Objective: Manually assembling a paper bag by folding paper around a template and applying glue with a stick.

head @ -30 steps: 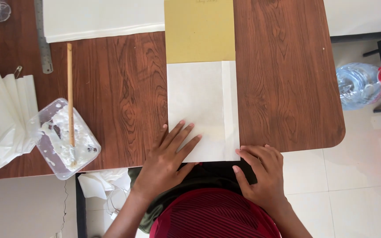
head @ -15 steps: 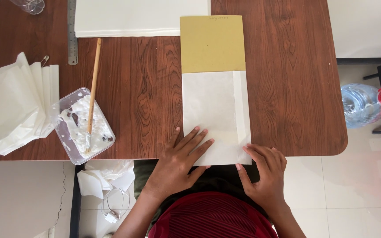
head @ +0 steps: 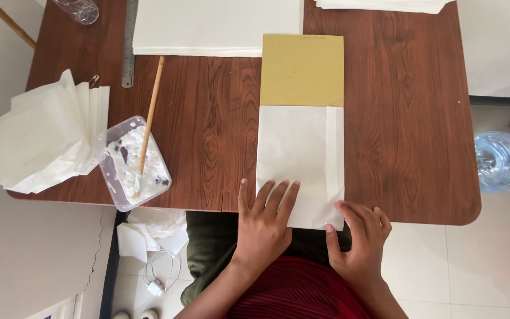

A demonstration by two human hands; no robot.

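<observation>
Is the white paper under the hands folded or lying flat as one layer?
Folded. The white paper shows a lengthwise flap along its right side, overlapping the sheet, over the tan card.

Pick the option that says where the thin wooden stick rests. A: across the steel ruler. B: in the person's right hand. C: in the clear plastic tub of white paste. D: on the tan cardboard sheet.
C: the thin wooden stick leans with its lower end in the clear plastic tub of white paste, away from both hands.
</observation>
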